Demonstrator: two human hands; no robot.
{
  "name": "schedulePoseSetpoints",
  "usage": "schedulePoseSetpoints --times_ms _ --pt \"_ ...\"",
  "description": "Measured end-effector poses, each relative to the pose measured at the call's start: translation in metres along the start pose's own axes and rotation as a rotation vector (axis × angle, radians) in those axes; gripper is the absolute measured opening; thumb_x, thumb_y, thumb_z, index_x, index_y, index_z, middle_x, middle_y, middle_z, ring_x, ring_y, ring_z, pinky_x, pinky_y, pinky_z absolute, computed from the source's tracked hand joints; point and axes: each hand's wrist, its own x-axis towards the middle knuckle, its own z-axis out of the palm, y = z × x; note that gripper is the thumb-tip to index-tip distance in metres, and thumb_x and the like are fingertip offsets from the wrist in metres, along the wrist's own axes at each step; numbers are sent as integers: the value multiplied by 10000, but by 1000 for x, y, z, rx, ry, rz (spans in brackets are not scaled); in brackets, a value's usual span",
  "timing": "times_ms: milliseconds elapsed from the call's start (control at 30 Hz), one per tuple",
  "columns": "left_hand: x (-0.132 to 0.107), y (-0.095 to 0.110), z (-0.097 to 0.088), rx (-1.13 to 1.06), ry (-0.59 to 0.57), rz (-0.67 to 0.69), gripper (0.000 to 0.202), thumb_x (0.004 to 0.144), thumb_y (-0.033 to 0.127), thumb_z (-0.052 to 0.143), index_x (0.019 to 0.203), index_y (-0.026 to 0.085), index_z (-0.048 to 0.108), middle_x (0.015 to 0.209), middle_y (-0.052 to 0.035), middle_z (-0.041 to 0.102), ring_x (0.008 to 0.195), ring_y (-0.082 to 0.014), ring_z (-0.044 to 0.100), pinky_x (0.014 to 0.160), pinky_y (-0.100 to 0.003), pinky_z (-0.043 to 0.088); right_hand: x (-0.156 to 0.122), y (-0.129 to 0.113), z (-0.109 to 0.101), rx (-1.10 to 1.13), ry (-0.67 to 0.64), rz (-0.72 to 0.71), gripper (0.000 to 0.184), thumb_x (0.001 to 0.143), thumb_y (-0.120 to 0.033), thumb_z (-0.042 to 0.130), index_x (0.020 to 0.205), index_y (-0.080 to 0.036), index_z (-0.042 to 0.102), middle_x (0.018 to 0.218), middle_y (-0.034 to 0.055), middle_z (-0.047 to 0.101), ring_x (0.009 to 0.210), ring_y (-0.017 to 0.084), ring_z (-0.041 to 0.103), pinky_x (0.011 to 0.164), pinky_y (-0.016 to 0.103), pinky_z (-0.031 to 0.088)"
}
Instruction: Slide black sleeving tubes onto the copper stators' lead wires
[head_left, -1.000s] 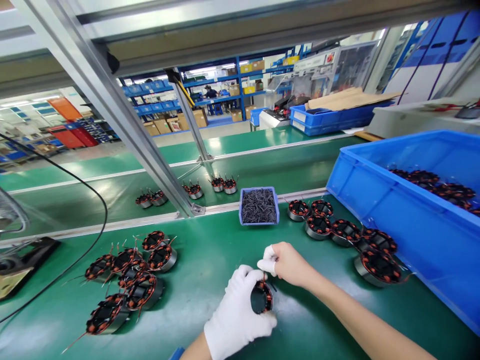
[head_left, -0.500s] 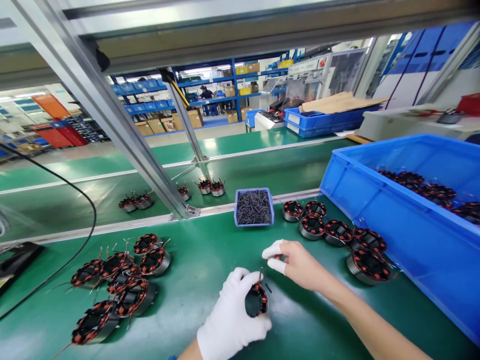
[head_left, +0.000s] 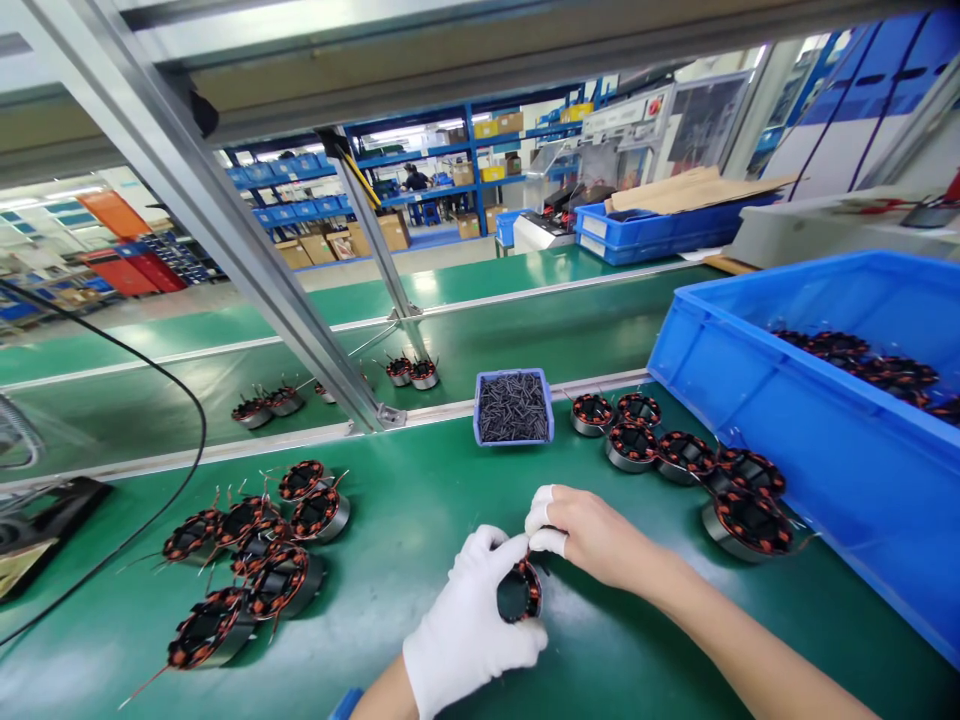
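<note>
Fingers (head_left: 541, 500) of the right hand (head_left: 592, 535), back down, pinch the twelve o'clock edge of the round black copper-wound stator (head_left: 520, 592), which the white-gloved left hand (head_left: 469, 630) clasps.

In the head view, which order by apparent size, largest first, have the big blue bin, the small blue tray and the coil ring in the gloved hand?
1. big blue bin
2. small blue tray
3. coil ring, partly covered by the left hand
The ring lies nearer the camera, so tray versus ring is unsure.
</note>
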Motion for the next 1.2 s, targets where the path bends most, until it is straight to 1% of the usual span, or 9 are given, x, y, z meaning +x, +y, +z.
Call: schedulePoseSetpoints --times_ms 267,333,467,600,733,833,933,1067,1200 --pt "0 -1 0 25 -9 20 493 527 175 583 1004 275 511 908 -2 364 848 -181 394 739 -288 371 0 1 -4 -91 -46 -8 174 840 -232 511 706 -181 610 720 1 537 689 125 508 621 207 360" --pt "-1 -2 1 15 -12 27 512 527 170 579 1022 276 502 912 -4 363 854 -182 394 745 -291 372 -3 2 -7 -74 -29 -17 117 835 -223 515 830 -196 628 798 14 569 745 138 522 667 217 379" --pt "-2 -3 0 3 -2 37 601 520 164 585 1098 267 460 938 -13 370 869 -184 395 765 -298 371 -8 3 -12 -108 45 -31 265 820 -173 524 1076 -217 574 975 42 579 889 169 512 774 251 382" --pt "-2 0 -1 25 4 41 465 515 180 613 962 259 513 893 3 376 813 -167 401 709 -277 377 -7 -2 -10 -208 20 -96 205 859 -193 466 1011 -224 601 954 39 577 861 164 508 733 246 387" --pt "-2 -1 1 40 24 34 397 498 198 634 880 239 535 896 -1 402 802 -172 421 686 -277 391 -6 -5 -2 -390 -18 -155 222 868 -148 408 822 -194 620 807 42 573 755 166 488 615 256 358" --pt "-7 -10 8 5 58 -12 631 504 204 628 1114 245 472 1010 -35 451 892 -209 454 792 -328 396 -10 -4 4 -519 -5 -156 226 829 -94 410 703 -167 583 709 45 537 704 174 456 542 269 306" --pt "-11 -25 18 -89 84 -71 913 518 218 630 1329 221 211 1157 -76 457 1007 -248 452 894 -367 359 -10 -4 12 -547 38 -153 185 740 -35 422 683 -155 551 675 48 504 698 179 433 523 273 272" --pt "-10 -37 25 -223 70 -26 1069 501 200 641 1360 228 4 1091 -43 527 870 -215 527 772 -322 436 4 -1 26 -457 9 -193 133 687 -54 453 646 -161 521 693 40 503 678 166 411 531 269 265" --pt "-9 -35 25 -269 95 -44 1120 484 208 649 1360 192 -48 1040 -52 549 797 -212 544 692 -306 455 16 -1 30 -310 -44 -221 206 772 -98 446 581 -161 491 660 22 506 651 143 418 574 248 294"
